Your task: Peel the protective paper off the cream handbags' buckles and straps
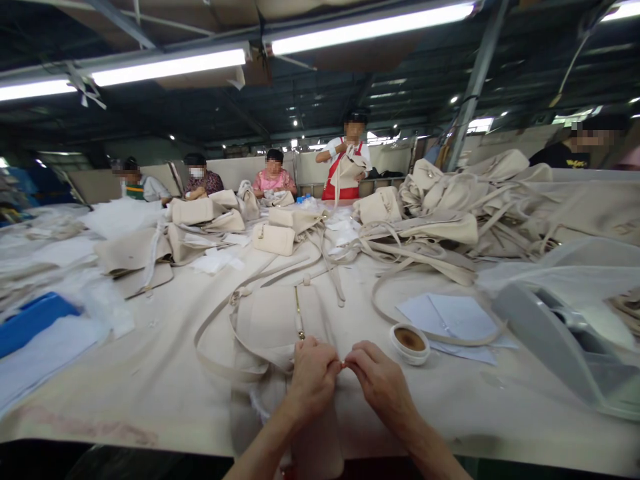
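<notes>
A beige handbag [267,317] lies on the covered table straight in front of me, with a gold zipper [299,310] along it and a long strap [205,333] looping out to the left. Over its near part is my left hand [316,373], fingers closed in a pinch. My right hand [380,377] meets it from the right, thumb and fingers pressed together. Something tiny seems to sit between the two sets of fingertips, too small to name. Right of my right hand stands a round white tub [419,359] with brown content.
White paper sheets [445,317] and a grey plastic holder [530,340] lie to the right. Beige bags and straps [450,230] are heaped behind them. More bags [275,239] lie ahead, a blue object [37,320] at left. Several people work across the table, one standing in a red apron [336,183].
</notes>
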Available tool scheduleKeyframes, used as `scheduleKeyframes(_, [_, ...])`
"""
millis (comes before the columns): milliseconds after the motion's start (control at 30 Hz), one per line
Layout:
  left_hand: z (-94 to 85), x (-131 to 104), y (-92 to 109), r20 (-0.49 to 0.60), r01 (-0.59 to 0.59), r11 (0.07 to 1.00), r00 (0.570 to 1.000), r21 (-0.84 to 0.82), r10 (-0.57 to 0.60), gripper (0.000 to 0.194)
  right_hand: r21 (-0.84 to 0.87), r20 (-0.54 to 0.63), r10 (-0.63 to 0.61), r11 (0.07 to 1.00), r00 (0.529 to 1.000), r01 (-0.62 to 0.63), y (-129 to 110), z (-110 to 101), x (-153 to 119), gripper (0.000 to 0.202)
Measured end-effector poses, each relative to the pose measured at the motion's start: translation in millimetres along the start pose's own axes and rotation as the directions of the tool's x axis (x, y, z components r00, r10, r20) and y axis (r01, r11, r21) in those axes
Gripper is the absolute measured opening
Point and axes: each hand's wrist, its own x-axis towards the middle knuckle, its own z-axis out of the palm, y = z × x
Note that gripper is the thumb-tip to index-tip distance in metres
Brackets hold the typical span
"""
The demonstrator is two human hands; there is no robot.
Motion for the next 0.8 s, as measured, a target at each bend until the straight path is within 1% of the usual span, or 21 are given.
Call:
scheduleKeyframes(33, [0.6, 1, 0, -0.008, 0.026, 1.0, 1.0, -0.015, -0.026, 0.025, -0.069, -0.006, -0.027, 0.997, 1.0, 0.027, 1, 3, -3, 0.029])
scheduleKeyframes(100, [1.8, 1, 0, -0.034, 0.056, 0.997, 0.998, -0.05, -0.058, 0.026, -0.122, 0.043, -0.023, 0.992, 0.999, 0.028, 2, 9, -11, 0.032])
scheduleKeyframes(133, [2.6, 1, 0, -0.05, 0.056, 0.996, 0.997, -0.072, -0.06, 0.026, -0.109, 0.088, 0.019, 0.994, 0.996, -0.009, 2, 10, -16, 0.034])
scheduleKeyframes(167, [3.5, 0, -1, -0.066, 0.048, 0.994, 0.996, -0.098, -0.054, 0.026, -0.073, 0.121, 0.089, 0.994, 0.989, -0.081, 2, 10, -19, 0.036])
scheduleKeyframes(200, [4.6, 0, -2, -0.081, 0.034, 0.992, 0.996, -0.125, -0.044, 0.026, -0.007, 0.137, 0.177, 0.984, 0.975, -0.178, 2, 8, -22, 0.038])
scheduleKeyframes(267, [6.9, -2, -4, -0.109, 0.007, 0.985, 0.994, -0.172, -0.026, 0.026, 0.189, 0.128, 0.344, 0.912, 0.93, -0.364, 2, 4, -22, 0.037])
scheduleKeyframes(300, [7.9, -3, -5, -0.119, -0.001, 0.982, 0.993, -0.189, -0.022, 0.025, 0.287, 0.117, 0.393, 0.866, 0.912, -0.41, 1, 1, -20, 0.036])
scheduleKeyframes(333, [8.6, -4, -6, -0.125, -0.006, 0.98, 0.992, -0.199, -0.019, 0.025, 0.366, 0.109, 0.417, 0.827, 0.902, -0.426, 1, -2, -17, 0.034])
scheduleKeyframes(400, [9.3, -5, -7, -0.132, -0.014, 0.979, 0.991, -0.204, -0.013, 0.024, 0.438, 0.112, 0.414, 0.795, 0.903, -0.419, -1, -6, -11, 0.033])
scheduleKeyframes(467, [9.4, -5, -7, -0.135, -0.016, 0.979, 0.991, -0.201, -0.012, 0.025, 0.434, 0.126, 0.413, 0.795, 0.902, -0.424, -2, -7, -4, 0.026])
scheduleKeyframes(533, [10.0, -5, -7, -0.14, -0.013, 0.98, 0.99, -0.198, -0.015, 0.025, 0.394, 0.145, 0.415, 0.808, 0.898, -0.437, -4, -5, 0, 0.024])
scheduleKeyframes(567, [10.7, -5, -7, -0.142, -0.013, 0.981, 0.99, -0.196, -0.015, 0.025, 0.354, 0.139, 0.407, 0.831, 0.903, -0.429, -6, -4, 1, 0.025])
scheduleKeyframes(633, [13.0, -6, -7, -0.156, -0.022, 0.983, 0.988, -0.183, -0.007, 0.025, 0.229, 0.083, 0.379, 0.893, 0.922, -0.388, -12, 2, 0, 0.026])
scheduleKeyframes(700, [16.1, -6, -7, -0.176, -0.039, 0.987, 0.984, -0.157, 0.011, 0.023, 0.078, 0.028, 0.313, 0.946, 0.949, -0.315, -21, 7, -5, 0.026])
scheduleKeyframes(733, [17.6, -7, -8, -0.183, -0.047, 0.989, 0.983, -0.144, 0.02, 0.022, 0.018, 0.03, 0.275, 0.961, 0.961, -0.276, -26, 9, -10, 0.025])
scheduleKeyframes(767, [18.8, -7, -8, -0.188, -0.052, 0.99, 0.982, -0.134, 0.027, 0.021, -0.016, 0.067, 0.244, 0.97, 0.968, -0.243, -29, 11, -17, 0.024])
scheduleKeyframes(800, [19.6, -7, -8, -0.188, -0.057, 0.99, 0.982, -0.129, 0.032, 0.021, -0.021, 0.133, 0.218, 0.976, 0.967, -0.217, -32, 11, -25, 0.024])
